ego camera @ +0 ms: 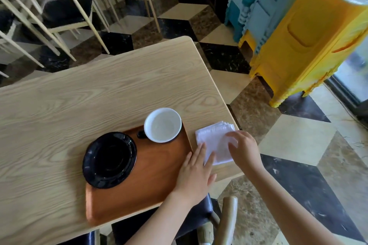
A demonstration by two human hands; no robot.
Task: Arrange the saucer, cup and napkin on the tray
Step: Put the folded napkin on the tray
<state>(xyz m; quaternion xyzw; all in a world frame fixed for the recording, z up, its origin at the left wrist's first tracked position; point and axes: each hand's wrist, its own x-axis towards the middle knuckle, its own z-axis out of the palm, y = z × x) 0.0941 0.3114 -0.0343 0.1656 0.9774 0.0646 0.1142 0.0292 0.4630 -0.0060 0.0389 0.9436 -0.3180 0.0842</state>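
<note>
A brown wooden tray (151, 181) lies at the near edge of the table. A black saucer (109, 160) rests on the tray's left part, overhanging its left rim. A cup (162, 125), white inside with a black handle, stands at the tray's far right corner. A folded white napkin (214, 141) lies on the table just right of the tray. My left hand (196, 173) lies flat over the tray's right edge, fingertips on the napkin's left side. My right hand (242, 148) rests on the napkin's right side, fingers spread.
The light wooden table (89, 95) ends close to the right of the napkin. A chair back (229, 221) stands near me below the table edge. Stacked yellow and blue plastic stools (302, 32) stand at the right; chairs (59, 6) at the far left.
</note>
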